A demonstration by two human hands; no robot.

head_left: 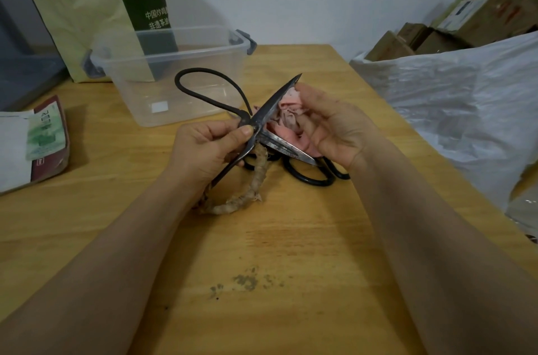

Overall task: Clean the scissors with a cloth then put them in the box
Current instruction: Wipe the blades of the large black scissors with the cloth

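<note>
Left hand (208,146) clamps scissors (279,99) at pivot; your right hand (337,133) pinches cloth (286,117) on the blade, tip toward bench's (291,238) far edge. Box (131,92) just beyond, left hand nearer.

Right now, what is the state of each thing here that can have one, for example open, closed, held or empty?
scissors: open, blades spread wide, held above the table.
left hand: grips the scissors at the pivot.
right hand: holds the pink cloth against one blade.
pink cloth: crumpled, held.
plastic box: lid off, no scissors inside.
black-handled scissors: lying on the table, partly hidden; open or closed unclear.
</note>
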